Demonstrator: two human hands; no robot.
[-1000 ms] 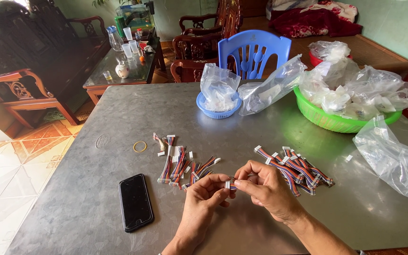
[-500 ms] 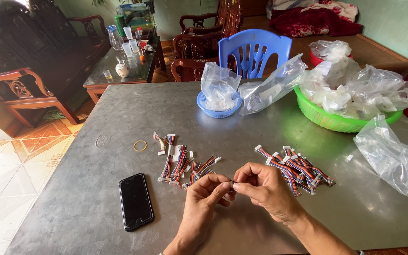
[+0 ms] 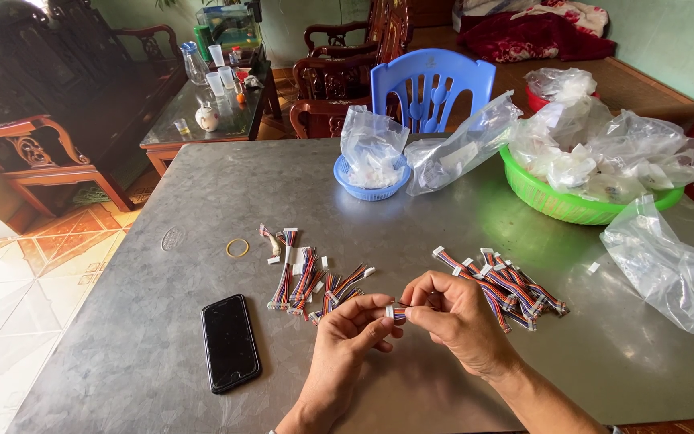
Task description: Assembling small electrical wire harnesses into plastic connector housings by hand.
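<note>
I see the left hand (image 3: 345, 347) and right hand (image 3: 453, 321) meeting at the near table (image 3: 162, 386) edge, fingertips of both pinched on one small wire connector (image 3: 395, 311). A phone (image 3: 230, 342) lies left. Wire piles (image 3: 312, 281) (image 3: 504, 281) flank the hands. Beyond: rubber band (image 3: 238, 247), blue bowl (image 3: 372, 186), green basin (image 3: 572, 205).
</note>
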